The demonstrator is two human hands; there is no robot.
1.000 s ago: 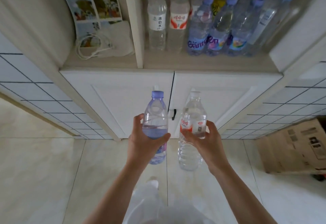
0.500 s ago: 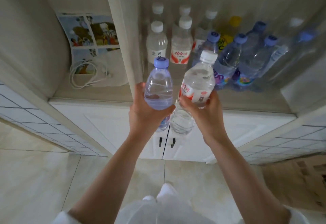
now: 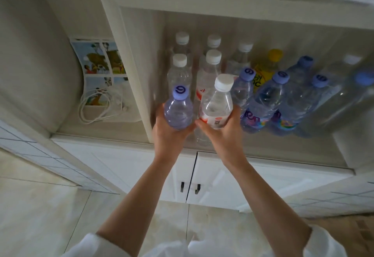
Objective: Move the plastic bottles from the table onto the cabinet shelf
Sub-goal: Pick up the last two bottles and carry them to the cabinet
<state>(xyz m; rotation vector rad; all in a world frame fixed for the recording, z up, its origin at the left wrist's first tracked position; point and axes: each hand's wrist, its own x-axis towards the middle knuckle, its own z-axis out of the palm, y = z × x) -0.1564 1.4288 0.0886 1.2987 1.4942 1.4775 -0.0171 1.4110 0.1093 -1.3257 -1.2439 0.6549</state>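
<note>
We have a bottle in each hand, both held over the front edge of the cabinet shelf (image 3: 263, 151), left of its middle, in front of the bottles already standing there.

Left hand (image 3: 172, 135) wraps the lower body of the purple-capped bottle (image 3: 178, 110), fingers curled round it. Right hand (image 3: 224, 135) clamps the white-capped bottle (image 3: 217, 106) at its red-and-white label band.

Handling, as we judge it: both look empty or nearly so, hence light and easily tipped. Walls are thin clear plastic, ribbed, likely to dent under a hard squeeze; smooth, so somewhat slippery. We would keep hold at mid-body, where the label or ribs give purchase.

Shelf is pale, matte, flat board. Standing bottles (image 3: 263, 102) crowd its right half; the free floor lies near the front edge, by the left upright (image 3: 133, 70).
</note>
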